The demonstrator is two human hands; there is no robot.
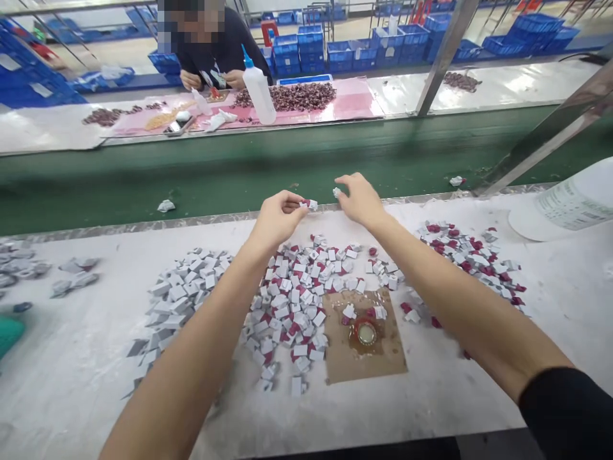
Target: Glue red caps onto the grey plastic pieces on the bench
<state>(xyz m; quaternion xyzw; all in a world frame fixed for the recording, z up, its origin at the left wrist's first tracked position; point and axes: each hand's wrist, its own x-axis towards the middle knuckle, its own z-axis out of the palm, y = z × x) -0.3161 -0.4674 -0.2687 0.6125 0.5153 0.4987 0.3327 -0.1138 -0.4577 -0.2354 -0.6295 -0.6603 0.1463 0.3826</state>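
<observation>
My left hand (280, 218) is closed on a small grey and dark red part (309, 204), pinched at the fingertips above the far edge of the table. To its right, my right hand (359, 198) pinches a small whitish piece (336, 191) between thumb and fingers. Below the hands spreads a pile of grey and dark red parts (297, 294). A heap of plain grey pieces (191, 281) lies partly behind my left forearm. On a brown cardboard square (345, 364) sit a round red-rimmed cap (366, 333) and a few parts.
More grey and red parts (479, 255) lie at the right, near a large white container (569, 201). A green belt (215, 176) runs beyond the table edge. Across it sits a person (220, 51) near a white bottle (259, 92). A metal post (445, 57) rises at the right.
</observation>
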